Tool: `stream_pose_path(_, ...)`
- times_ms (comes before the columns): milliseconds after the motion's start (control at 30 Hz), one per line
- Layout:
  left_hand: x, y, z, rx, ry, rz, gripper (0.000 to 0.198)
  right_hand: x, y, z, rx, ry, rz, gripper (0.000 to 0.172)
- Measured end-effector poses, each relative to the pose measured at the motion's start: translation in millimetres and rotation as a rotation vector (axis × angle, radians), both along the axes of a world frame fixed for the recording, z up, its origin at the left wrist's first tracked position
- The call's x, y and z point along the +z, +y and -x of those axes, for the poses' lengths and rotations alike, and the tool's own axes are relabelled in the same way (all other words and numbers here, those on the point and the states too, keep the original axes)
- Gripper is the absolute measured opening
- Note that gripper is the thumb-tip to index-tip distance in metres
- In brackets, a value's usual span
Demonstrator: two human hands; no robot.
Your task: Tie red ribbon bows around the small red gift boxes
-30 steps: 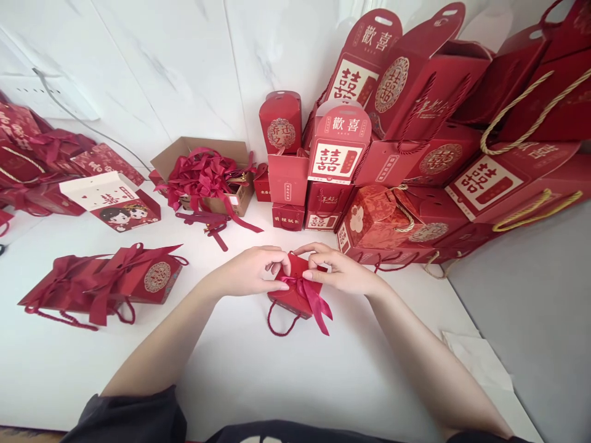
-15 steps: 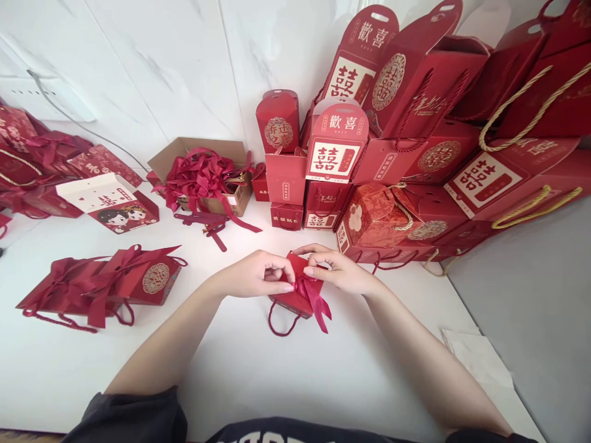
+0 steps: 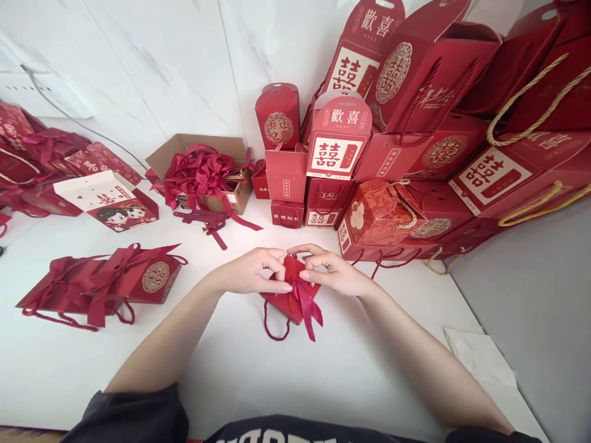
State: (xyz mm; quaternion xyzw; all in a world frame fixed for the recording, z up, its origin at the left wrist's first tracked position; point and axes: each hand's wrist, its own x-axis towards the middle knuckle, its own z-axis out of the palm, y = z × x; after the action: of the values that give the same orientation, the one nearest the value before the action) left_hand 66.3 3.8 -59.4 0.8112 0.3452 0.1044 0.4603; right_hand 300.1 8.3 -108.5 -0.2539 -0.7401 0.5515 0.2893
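A small red gift box (image 3: 281,303) with a dark red cord handle (image 3: 276,337) lies on the white table in front of me. Across its top runs a crimson satin ribbon (image 3: 310,309), its notched tails hanging over the near right side. My left hand (image 3: 256,272) pinches the ribbon at the left of its knot, thumb and index finger together. From the other side my right hand (image 3: 330,271) also has thumb and fingers closed on the ribbon, its fingertips partly hiding the box's far edge. The knot itself is partly covered by my fingers.
A cardboard box (image 3: 231,143) full of ribbons stands at the back. Stacked red gift boxes (image 3: 332,154) fill the back right. Two ribboned boxes (image 3: 99,286) lie at left, near a box with a white lid (image 3: 99,187). A white tissue (image 3: 480,354) lies at right.
The gift box has turned slightly and shifted a little left, its ribbon tails now hanging lower. Both hands stay pinched at the ribbon, moving only slightly. The view has tilted a little.
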Motion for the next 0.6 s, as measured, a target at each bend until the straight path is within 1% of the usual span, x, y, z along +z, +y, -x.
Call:
stream_pose_path(67, -1.2, 1, -1, 0.021, -0.016, 0.006, 0.034, -0.1, 0, 0, -0.016, 0.002, -0.013, 0.033)
stream_pose_path(133, -3.8, 1, -3, 0.069, -0.013, -0.022, 0.035, -0.2, 0, 0, -0.045, -0.001, -0.04, 0.033)
stream_pose_path(233, -9.3, 3, -6, 0.182, 0.007, -0.134, 0.036, -1.2, 0, 1, -0.104, -0.013, -0.083, 0.031)
stream_pose_path(300, -13.0, 4, -6, 0.226, 0.01, -0.209, 0.038, -2.0, 1, 1, -0.144, -0.035, -0.113, 0.031)
stream_pose_path(367, -16.3, 6, -6, 0.232, -0.007, -0.249, 0.037, -2.4, 2, 0, -0.174, -0.062, -0.137, 0.031)
stream_pose_path(467, -21.4, 10, -3, 0.244, -0.059, -0.258, 0.033, -2.3, 4, -3, -0.197, -0.086, -0.164, 0.03)
stream_pose_path(600, -30.7, 16, -1, 0.259, -0.115, -0.224, 0.039, -4.0, 6, -4, -0.23, -0.087, -0.218, 0.029)
